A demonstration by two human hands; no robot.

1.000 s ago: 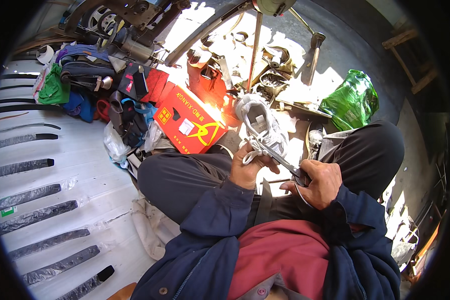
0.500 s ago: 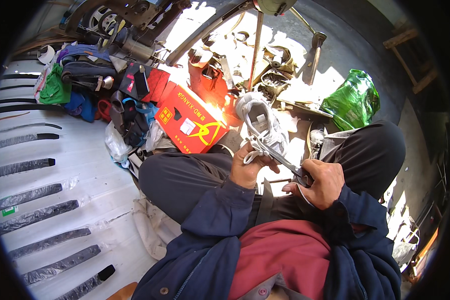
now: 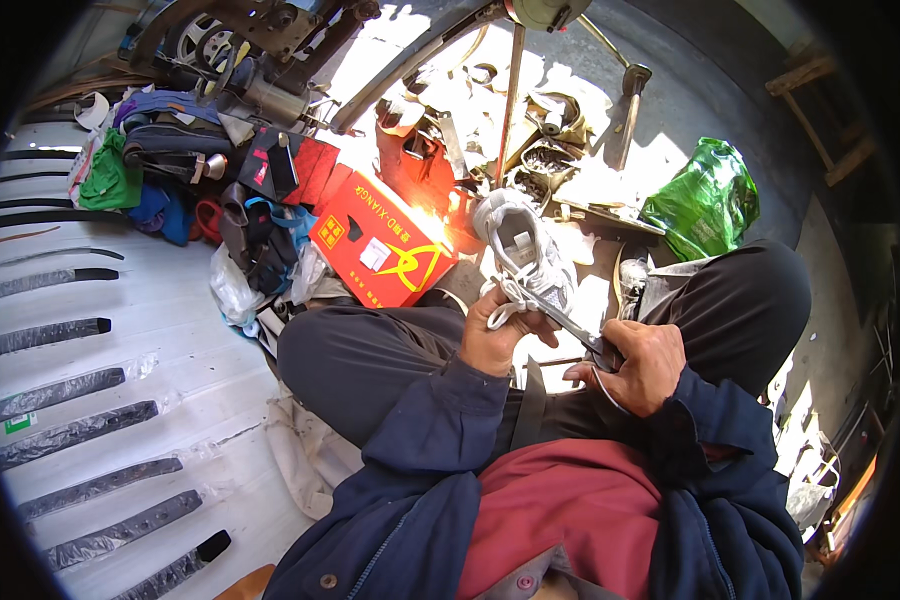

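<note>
A grey-white sneaker (image 3: pixel 532 250) with pale laces lies toe-down in front of me, its opening facing up. My left hand (image 3: pixel 495 335) grips it by the laces and front end. From the shoe's front a thin dark flat strip (image 3: pixel 573 325) runs to the right; whether it is a blade or a loose piece of sole I cannot tell. My right hand (image 3: pixel 642 365) is closed round the strip's near end, thumb pointing left, and its fingers partly hide it. Both hands are above my lap, between my bent knees.
A red shoebox (image 3: pixel 378 240) with yellow marks lies beside my left knee, near a heap of bags and cloth. A green plastic bag (image 3: pixel 705 200) is beyond my right knee. Metal stand legs (image 3: pixel 511 100) rise ahead among scraps. Wrapped dark strips (image 3: pixel 85 428) lie on the left.
</note>
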